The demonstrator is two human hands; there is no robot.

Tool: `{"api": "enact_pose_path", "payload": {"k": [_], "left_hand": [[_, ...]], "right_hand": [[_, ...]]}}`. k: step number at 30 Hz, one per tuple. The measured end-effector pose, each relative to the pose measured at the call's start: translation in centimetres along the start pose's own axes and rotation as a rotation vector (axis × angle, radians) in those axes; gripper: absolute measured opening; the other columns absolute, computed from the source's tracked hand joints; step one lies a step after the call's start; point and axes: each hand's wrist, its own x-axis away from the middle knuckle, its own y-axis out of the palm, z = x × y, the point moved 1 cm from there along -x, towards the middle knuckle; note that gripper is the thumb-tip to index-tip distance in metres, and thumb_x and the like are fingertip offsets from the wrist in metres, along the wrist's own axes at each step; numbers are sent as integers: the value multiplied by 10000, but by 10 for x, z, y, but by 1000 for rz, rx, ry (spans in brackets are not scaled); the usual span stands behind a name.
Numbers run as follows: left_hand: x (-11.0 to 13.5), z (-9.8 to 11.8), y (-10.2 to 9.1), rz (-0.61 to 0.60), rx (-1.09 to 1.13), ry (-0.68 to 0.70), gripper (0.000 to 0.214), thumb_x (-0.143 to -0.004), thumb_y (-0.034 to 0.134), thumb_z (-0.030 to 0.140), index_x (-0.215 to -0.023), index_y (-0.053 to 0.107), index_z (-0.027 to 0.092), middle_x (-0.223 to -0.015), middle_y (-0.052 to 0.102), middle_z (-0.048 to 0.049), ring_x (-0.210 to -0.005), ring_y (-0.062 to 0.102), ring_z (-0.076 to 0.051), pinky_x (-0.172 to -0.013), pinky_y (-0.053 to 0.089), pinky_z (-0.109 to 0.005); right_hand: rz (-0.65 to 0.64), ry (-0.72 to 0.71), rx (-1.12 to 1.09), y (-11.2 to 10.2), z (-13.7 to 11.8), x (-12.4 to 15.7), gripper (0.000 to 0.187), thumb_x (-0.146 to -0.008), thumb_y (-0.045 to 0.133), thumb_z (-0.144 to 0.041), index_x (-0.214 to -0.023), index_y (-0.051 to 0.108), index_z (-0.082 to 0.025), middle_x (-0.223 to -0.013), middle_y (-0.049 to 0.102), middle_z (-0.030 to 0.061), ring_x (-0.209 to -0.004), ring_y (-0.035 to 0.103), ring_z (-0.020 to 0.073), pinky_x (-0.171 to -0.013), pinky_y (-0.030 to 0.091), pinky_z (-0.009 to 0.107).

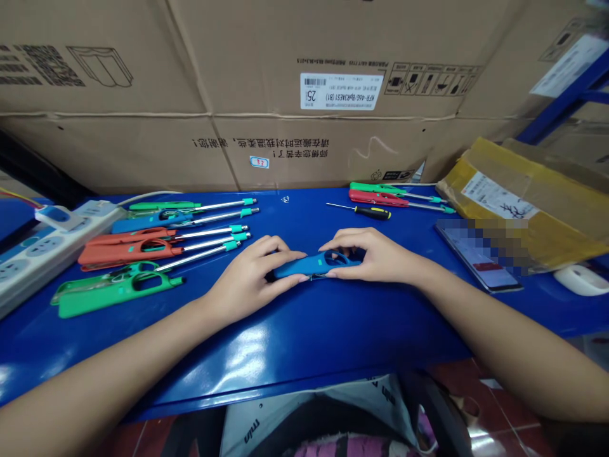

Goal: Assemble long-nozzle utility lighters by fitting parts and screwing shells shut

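A blue lighter handle (310, 264) with a finger loop lies level between my hands, low over the blue table. My left hand (254, 273) pinches its left end between thumb and fingers. At the loop end, my right hand (371, 255) grips it with thumb and fingertips; part of that end is hidden by the fingers. Thin wires show along its lower edge. To the left lie several long-nosed lighters: an opened green lighter (118, 292), orange-red lighters (130, 249) and a blue lighter (152, 220). Beyond my right hand lies a black and yellow screwdriver (373, 212).
A white power strip (52, 244) runs along the left side. At the back right are a red lighter (378, 198) and a green lighter (378, 188). A phone (476, 257), a yellow-taped carton (533, 209) and a white mouse (581, 280) sit right. Large cardboard boxes (266, 57) wall the back.
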Motion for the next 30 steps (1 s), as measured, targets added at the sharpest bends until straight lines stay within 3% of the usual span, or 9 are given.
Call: {"api": "enact_pose_path", "payload": {"k": [10, 30], "left_hand": [[-3, -14, -6, -153, -146, 46, 319, -926, 674, 433, -1127, 744, 195, -963, 718, -64, -872, 632, -219, -790, 488, -367], [0, -11, -4, -158, -106, 10, 315, -951, 628, 421, -1130, 748, 190, -1023, 731, -79, -914, 677, -215, -831, 561, -359]], "right_hand": [[-5, -113, 385, 11, 1, 1, 315, -892, 691, -429, -1116, 723, -210, -1072, 715, 72, -971, 653, 230, -865, 456, 375], [-64, -58, 208, 11, 5, 0, 328, -915, 668, -349, -1201, 707, -192, -1155, 668, 101, -1032, 649, 230, -905, 520, 367]]}}
